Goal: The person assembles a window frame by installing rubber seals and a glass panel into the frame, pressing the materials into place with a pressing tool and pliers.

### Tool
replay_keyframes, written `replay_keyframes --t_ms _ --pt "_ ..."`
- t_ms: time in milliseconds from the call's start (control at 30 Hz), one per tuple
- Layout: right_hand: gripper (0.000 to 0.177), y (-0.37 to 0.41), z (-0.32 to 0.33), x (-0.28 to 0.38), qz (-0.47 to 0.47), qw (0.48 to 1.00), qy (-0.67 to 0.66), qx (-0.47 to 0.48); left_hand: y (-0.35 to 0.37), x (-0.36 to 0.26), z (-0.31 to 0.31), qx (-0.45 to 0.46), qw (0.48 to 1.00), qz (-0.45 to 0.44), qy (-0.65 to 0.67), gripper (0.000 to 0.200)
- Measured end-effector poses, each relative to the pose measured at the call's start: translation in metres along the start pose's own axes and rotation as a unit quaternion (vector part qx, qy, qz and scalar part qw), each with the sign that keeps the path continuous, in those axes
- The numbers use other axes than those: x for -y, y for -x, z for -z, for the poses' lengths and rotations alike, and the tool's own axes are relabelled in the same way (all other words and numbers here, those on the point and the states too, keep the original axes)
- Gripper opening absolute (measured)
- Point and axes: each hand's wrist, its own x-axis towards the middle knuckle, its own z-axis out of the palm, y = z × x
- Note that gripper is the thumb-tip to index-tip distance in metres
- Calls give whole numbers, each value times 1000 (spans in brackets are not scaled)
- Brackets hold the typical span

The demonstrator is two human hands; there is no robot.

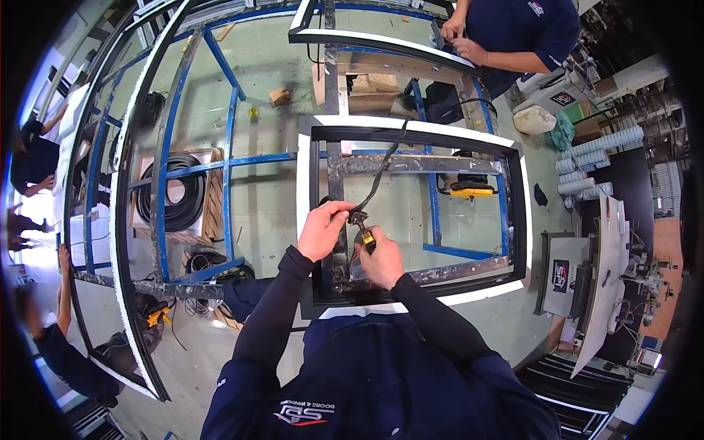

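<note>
A rectangular window frame (pixel 524 213), black inside with a white outer border, lies flat before me on a blue metal stand. Over its far bar drapes a black rubber strip (pixel 383 172), running down to my hands. My left hand (pixel 323 229) pinches the strip near its lower end, above the frame's left part. In my right hand (pixel 381 260) is a plier-like hand tool (pixel 368 239) with a yellow-and-black handle. Its dark metal head meets the strip end beside my left fingertips; whether the jaws are closed on it cannot be made out.
Across the stand, a co-worker (pixel 517 33) handles another frame (pixel 381 40). A long frame (pixel 125 220) stands at left, with people beyond it. A coil of black strip (pixel 176 192) lies in a wooden crate. A yellow tool (pixel 471 193) sits beyond the frame opening.
</note>
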Motion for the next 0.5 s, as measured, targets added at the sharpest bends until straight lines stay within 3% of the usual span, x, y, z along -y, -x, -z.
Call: replay_keyframes --t_ms 167,333,367,400,433,467,500 --pt "29 -2 7 -4 -12 999 21 24 1 0 1 11 1000 27 -7 23" --pt "26 3 14 -19 20 995 99 -14 -11 -19 7 33 983 -49 -176 23" --pt "26 -1 10 -19 42 993 108 -10 -18 -10 3 64 987 -32 -142 25" --pt "23 0 14 -17 38 998 54 1 -20 -16 -2 69 990 -20 -121 27" --pt "23 0 11 -20 61 997 51 -25 -23 -7 -6 70 981 -51 -176 30" --pt "23 0 17 -16 36 999 31 20 -24 10 -12 28 978 -95 -186 31" --pt "22 -3 5 -36 83 995 54 -26 -27 9 -11 42 968 -85 -234 32"
